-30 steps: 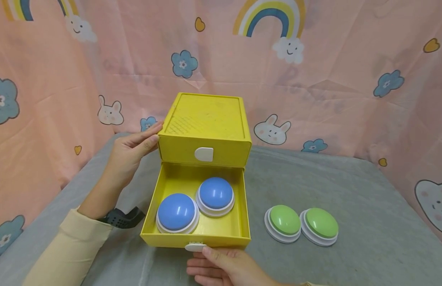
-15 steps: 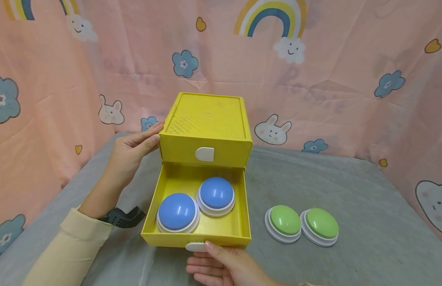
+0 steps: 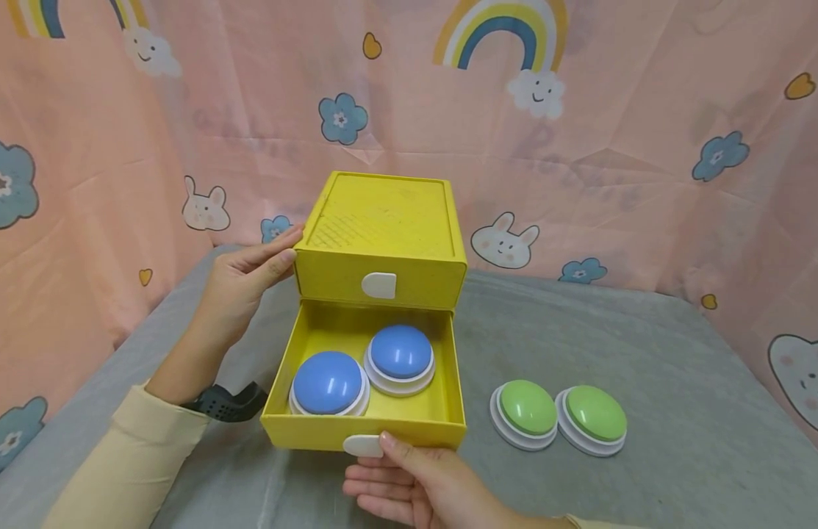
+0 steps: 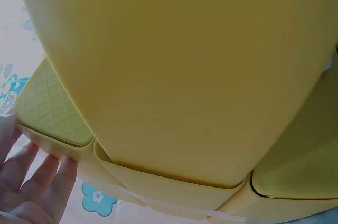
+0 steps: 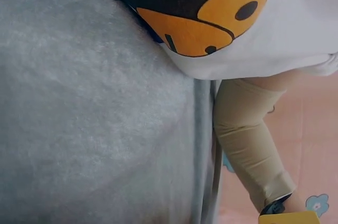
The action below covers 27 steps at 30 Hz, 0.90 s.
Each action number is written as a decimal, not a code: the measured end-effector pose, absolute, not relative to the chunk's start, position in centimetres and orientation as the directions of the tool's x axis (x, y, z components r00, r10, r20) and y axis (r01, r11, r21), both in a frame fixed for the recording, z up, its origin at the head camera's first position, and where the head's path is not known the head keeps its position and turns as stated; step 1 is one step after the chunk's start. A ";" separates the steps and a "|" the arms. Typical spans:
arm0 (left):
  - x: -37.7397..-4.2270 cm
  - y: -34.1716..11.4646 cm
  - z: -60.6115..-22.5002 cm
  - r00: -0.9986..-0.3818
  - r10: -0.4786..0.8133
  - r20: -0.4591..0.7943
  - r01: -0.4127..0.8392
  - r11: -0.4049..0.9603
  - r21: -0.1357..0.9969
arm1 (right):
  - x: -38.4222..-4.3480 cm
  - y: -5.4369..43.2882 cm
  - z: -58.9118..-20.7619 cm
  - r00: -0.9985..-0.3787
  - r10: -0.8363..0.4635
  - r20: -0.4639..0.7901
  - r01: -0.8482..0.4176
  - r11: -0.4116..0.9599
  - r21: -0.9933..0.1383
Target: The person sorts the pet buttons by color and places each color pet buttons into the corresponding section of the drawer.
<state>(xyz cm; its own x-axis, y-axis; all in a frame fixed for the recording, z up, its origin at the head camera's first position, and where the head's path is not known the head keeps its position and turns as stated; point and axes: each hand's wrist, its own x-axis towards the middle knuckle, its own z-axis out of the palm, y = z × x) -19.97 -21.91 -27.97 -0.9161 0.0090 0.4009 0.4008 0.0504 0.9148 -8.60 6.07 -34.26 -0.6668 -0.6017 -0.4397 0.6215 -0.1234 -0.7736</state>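
Risen at its front, the yellow plastic drawer (image 3: 303, 432) projects frontward; right hand (image 3: 425, 474) pinches rounded tab (image 3: 362, 446); straight-fingered left hand (image 3: 239, 275) touches cabinet (image 3: 395, 213).

The left grip (image 3: 243, 272) touches a yellow box (image 3: 389, 213); the right grip (image 3: 425, 477) holds its open drawer (image 3: 428, 433) by the tab (image 3: 362, 445). Two blue domes (image 3: 328, 383) sit inside, two green domes (image 3: 528, 406) beside.

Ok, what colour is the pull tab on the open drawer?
The pull tab on the open drawer is white; it shows best in the head view.
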 end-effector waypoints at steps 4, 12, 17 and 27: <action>-20.0 -21.9 -28.0 -0.918 0.007 0.396 0.396 0.045 0.917 | -8.9 5.9 -34.2 -0.688 -0.600 -0.409 0.587 -0.129 -0.799; -20.0 -21.9 -28.0 -0.920 0.002 0.393 0.392 0.062 0.918 | -9.9 5.4 -33.9 -0.722 -0.573 -0.389 0.555 -0.143 -0.819; -20.1 -21.9 -28.0 -0.917 0.006 0.398 0.398 0.043 0.916 | -10.4 5.2 -33.9 -0.732 -0.575 -0.365 0.544 -0.170 -0.822; -20.1 -22.0 -28.1 -0.909 0.016 0.416 0.416 0.044 0.908 | -11.1 5.1 -33.9 -0.746 -0.570 -0.344 0.523 -0.181 -0.833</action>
<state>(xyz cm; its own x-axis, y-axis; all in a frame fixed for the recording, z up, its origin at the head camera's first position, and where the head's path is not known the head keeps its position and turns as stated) -20.11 -22.01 -28.14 -0.9093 0.0163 0.4158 0.4161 0.0443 0.9082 -11.15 5.07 -33.89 -0.7460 -0.5702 -0.3440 0.5227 -0.1813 -0.8330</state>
